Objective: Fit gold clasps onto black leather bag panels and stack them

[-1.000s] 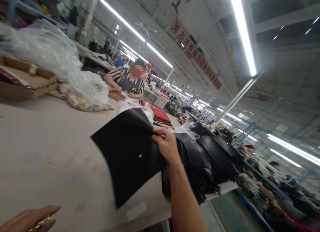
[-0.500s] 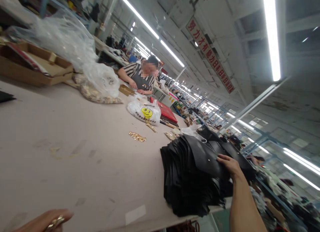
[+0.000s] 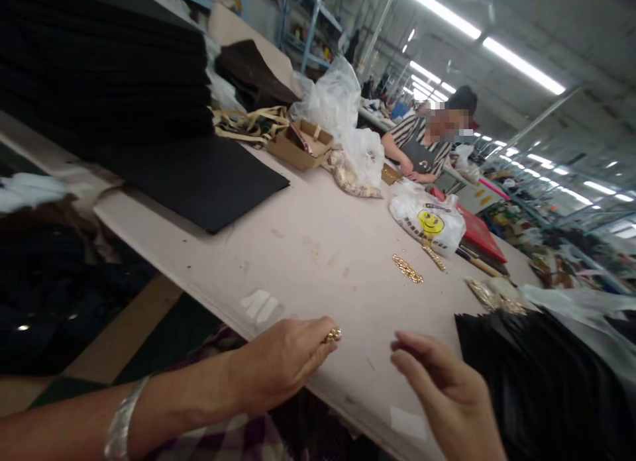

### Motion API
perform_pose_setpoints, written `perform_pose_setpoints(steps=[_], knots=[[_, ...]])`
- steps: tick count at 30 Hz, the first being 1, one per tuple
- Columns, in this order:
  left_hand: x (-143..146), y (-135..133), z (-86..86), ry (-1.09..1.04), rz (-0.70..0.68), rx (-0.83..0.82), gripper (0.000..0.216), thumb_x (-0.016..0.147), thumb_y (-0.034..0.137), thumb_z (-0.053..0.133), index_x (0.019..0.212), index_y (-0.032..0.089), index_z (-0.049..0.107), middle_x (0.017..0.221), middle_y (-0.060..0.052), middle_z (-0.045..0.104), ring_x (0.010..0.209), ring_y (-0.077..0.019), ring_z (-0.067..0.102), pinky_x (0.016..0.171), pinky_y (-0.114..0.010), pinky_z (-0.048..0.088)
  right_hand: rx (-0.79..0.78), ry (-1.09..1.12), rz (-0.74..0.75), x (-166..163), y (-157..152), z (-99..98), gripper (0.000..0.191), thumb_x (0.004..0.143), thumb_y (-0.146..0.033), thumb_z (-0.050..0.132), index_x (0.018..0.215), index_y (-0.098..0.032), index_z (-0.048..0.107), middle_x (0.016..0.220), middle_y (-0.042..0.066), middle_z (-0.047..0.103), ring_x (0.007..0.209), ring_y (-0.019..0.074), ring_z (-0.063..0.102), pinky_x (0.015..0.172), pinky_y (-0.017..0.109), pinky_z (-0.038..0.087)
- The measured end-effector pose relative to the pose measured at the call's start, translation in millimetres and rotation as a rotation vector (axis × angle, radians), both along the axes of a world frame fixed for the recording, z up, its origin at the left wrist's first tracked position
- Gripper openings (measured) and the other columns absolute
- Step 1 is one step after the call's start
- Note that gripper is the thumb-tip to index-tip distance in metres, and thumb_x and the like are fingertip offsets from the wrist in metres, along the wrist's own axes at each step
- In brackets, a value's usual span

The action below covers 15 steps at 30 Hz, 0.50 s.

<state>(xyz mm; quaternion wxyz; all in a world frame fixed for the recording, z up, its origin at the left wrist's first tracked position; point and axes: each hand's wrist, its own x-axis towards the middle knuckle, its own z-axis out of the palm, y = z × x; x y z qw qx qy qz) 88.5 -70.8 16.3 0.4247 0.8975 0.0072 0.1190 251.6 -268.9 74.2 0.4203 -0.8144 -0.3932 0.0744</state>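
My left hand [image 3: 291, 355] is closed over the table's front edge. A bunch of small gold metal pieces [image 3: 334, 334] pokes out between its thumb and fingers. To its right, my right hand [image 3: 450, 388] hovers with thumb and fingers apart, holding nothing I can see. A stack of black leather-like pieces [image 3: 527, 375] lies beside and partly behind that hand. Beyond both hands, a small pile of gold metal pieces [image 3: 407, 269] rests on the pale table [image 3: 308, 249]. A narrow gold strip [image 3: 434, 257] lies just past the pile.
A tall stack of black sheets [image 3: 109, 83] stands at left, one black sheet [image 3: 209, 183] jutting out. Farther back are a cardboard box [image 3: 298, 150], a smiley-face plastic bag [image 3: 424, 216], a red flat object [image 3: 479, 232] and a seated co-worker [image 3: 422, 143].
The view has swung left. My right hand has left the black stack and come near my left hand. My left hand, still holding gold pieces, now shows more fully.
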Motion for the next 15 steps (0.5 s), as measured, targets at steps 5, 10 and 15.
perform_pose_setpoints(steps=[5,10,15], knots=[[-6.0,10.4,-6.5,0.012,0.060,0.166,0.017,0.099,0.014,0.034,0.101,0.018,0.050,0.091,-0.006,0.065,0.077,-0.0213,0.063,0.069,-0.033,0.050,0.035,0.167,0.221,-46.8,75.1,-31.2,0.022,0.085,-0.029,0.066,0.103,-0.023,0.076,0.096,0.006,0.077,0.085,0.0205,0.074,0.077,0.029,0.061],[-15.4,22.7,-4.8,0.083,0.089,0.219,0.019,0.092,0.007,0.040,0.104,0.014,0.052,0.095,-0.009,0.066,0.077,-0.0249,0.066,0.068,-0.038,0.056,0.041,0.079,0.284,-53.1,93.3,-34.9,0.020,0.084,-0.023,0.067,0.101,-0.025,0.078,0.094,0.003,0.078,0.081,0.0180,0.074,0.072,0.024,0.060],[-23.8,34.1,-4.4,0.114,0.103,0.225,0.023,0.088,0.008,0.045,0.109,0.013,0.053,0.096,-0.009,0.067,0.078,-0.0282,0.067,0.067,-0.043,0.058,0.046,-0.012,0.358,-53.9,106.5,-39.1,0.023,0.086,-0.021,0.065,0.105,-0.024,0.077,0.092,0.003,0.079,0.073,0.0157,0.074,0.067,0.023,0.061]])
